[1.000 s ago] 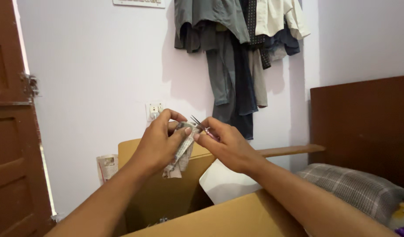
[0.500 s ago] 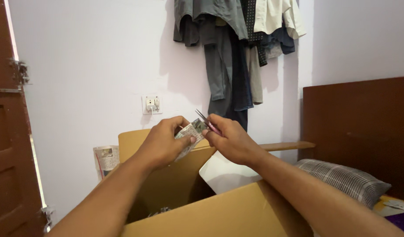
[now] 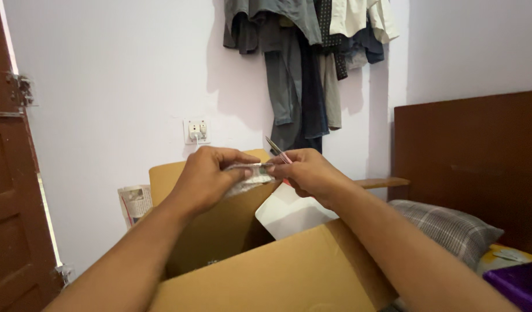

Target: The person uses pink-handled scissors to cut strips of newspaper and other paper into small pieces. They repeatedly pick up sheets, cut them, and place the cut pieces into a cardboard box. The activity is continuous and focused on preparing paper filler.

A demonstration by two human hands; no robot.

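The left hand is pinching a strip of newspaper lying level above the open cardboard box; the right hand, just beside, is gripping small scissors pointing up-left.

Printed newsprint, matt and creased, is gripped in the left hand as a folded paper wad. A thin tool with a shiny metal tip and pinkish handle, possibly plastic, is held in the right hand. The box is seen as plain brown cardboard, matt and smooth. The headboard is dark wood, dull finish. The pillow is covered in checked woven cloth.
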